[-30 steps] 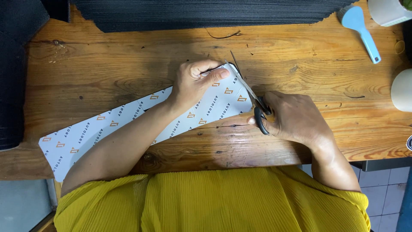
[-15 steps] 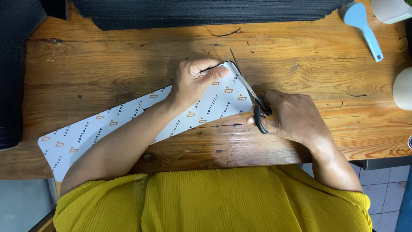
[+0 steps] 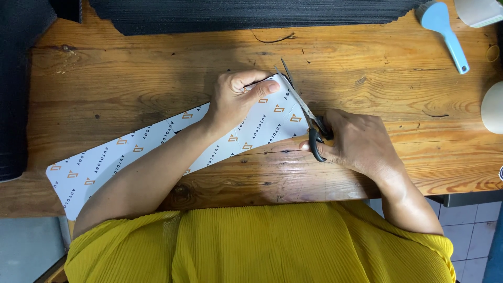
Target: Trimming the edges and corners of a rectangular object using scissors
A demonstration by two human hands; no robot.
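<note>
Your left hand [image 3: 238, 99] presses down on the long white paper strip [image 3: 131, 152], which lies flat and slantwise across the wooden counter [image 3: 131, 73]; its fingers are curled and its grip is closed on the strip's far end, thumb laid across the top. Your right hand [image 3: 356, 139] sits just right of that end, its grip closed around the black handles of the scissors [image 3: 306, 118]. The blades point away from you along the strip's right edge, touching the paper, and I cannot tell how wide they stand apart. The strip carries small orange marks and grey lettering, and its near end reaches the counter's left front edge beside your yellow sleeve [image 3: 131, 246]. Well apart from the strip, at the counter's far right corner, lies a light blue spatula [image 3: 445, 31].
</note>
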